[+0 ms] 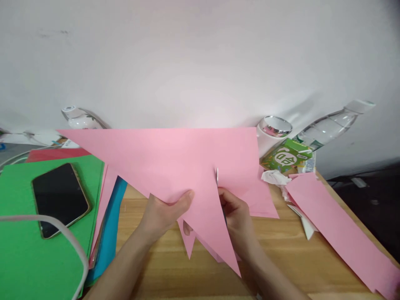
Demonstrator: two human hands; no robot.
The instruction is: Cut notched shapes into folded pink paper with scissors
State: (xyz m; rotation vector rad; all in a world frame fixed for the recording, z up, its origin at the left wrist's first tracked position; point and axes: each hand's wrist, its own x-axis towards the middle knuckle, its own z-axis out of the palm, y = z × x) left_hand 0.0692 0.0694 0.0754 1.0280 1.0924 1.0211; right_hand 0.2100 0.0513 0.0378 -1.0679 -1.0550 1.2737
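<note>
A large sheet of pink paper (162, 158) is held up over the wooden table, cut from its lower edge toward the middle. My left hand (168, 214) grips the sheet left of the cut, thumb on top and fingers underneath. In my right hand (234, 212) are scissors; a bit of their metal blade (217, 176) shows at the top of the cut, while the handles are mostly hidden by the paper and my fingers. More pink paper with pointed corners (188, 246) lies under the sheet.
To the left, a phone (61, 198) rests on green paper (18, 196), with a white cable (70, 237) in front. A white cup (270, 135), green carton (286, 156), plastic bottle (331, 125), crumpled tissue (276, 177) and a pink strip (337, 233) are on the right.
</note>
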